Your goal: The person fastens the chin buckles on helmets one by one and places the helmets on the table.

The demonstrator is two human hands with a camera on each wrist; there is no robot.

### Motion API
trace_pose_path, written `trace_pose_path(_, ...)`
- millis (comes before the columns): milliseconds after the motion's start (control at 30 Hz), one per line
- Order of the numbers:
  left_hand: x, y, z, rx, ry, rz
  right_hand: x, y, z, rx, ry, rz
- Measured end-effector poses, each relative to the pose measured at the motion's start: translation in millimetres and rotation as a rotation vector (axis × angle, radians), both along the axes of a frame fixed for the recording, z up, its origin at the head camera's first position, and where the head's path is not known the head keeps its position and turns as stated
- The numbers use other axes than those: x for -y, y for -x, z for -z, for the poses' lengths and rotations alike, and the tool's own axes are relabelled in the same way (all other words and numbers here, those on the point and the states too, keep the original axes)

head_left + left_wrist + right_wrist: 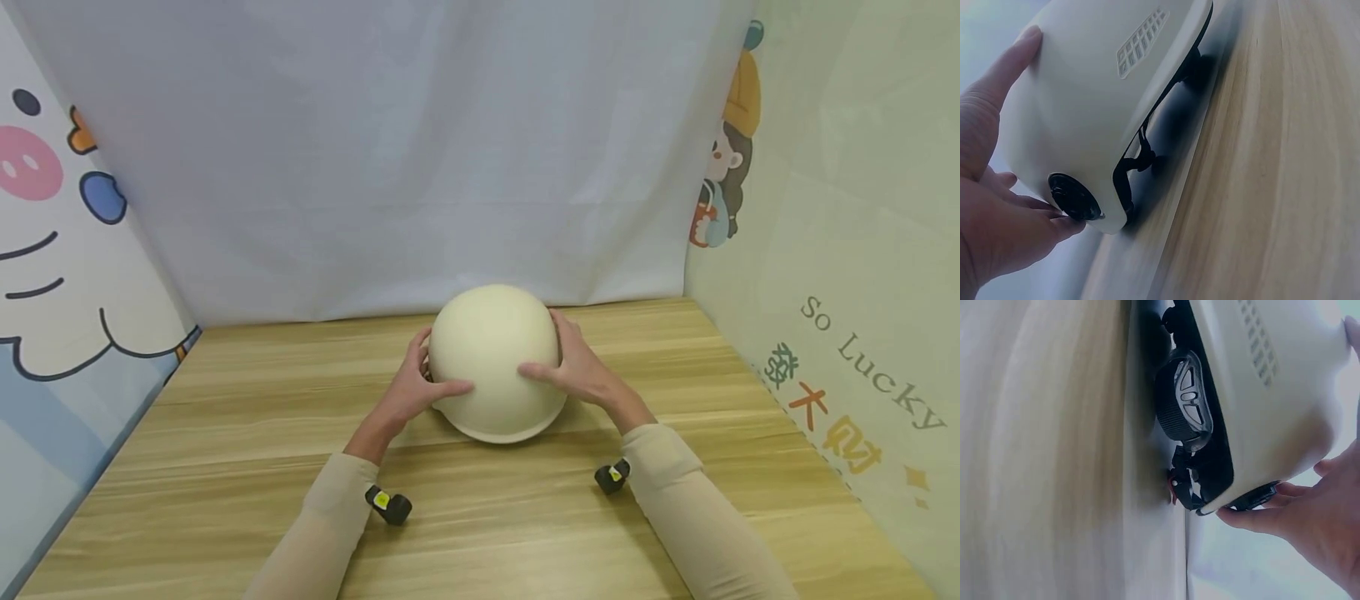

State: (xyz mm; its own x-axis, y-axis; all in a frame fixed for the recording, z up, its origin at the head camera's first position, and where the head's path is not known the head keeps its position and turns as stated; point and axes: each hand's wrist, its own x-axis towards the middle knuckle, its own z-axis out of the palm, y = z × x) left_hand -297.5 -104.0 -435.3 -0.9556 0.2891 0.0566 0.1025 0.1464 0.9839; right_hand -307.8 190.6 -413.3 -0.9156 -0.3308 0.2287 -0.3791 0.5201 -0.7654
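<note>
A cream hard hat (495,362) sits dome up at the table's middle, towards the back. My left hand (408,387) grips its left side, thumb on the dome and fingers around the side. On the opposite side my right hand (581,367) holds it the same way. The left wrist view shows a black round fitting (1074,197) by the left fingers and a vent grille (1142,42). Under the rim, a ratchet adjuster (1188,397) and black straps (1184,484) show in the right wrist view. Whether the rim touches the table, I cannot tell.
The wood-grain table (480,517) meets a white curtain (420,167) behind the hat. Printed walls stand left (67,275) and right (840,250). A small black camera is worn on the left wrist (390,505) and another on the right wrist (611,477).
</note>
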Motion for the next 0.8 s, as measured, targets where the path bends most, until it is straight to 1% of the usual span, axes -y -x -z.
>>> trace_pose_path(267,-0.1,0.0,1.3,-0.016,0.015,0.006,-2.3,-0.9,3.9,0.019,-0.005,-0.005)
trace_pose_path(467,1.7,1.4,1.8,0.010,0.039,0.006,-1.5,-2.9,6.2,0.024,-0.024,-0.012)
trace_pose_path(600,1.2,-8.9,-14.9,0.029,0.054,0.022,-0.7,-3.9,7.8,0.032,-0.032,-0.002)
trace_pose_path(700,0.5,-17.3,-26.6,0.026,0.051,0.034,-0.1,-3.5,9.2,0.027,-0.037,0.004)
trace_pose_path(800,1.1,-17.8,-26.6,0.023,0.045,0.038,0.4,-2.7,11.1,0.020,-0.038,0.004)
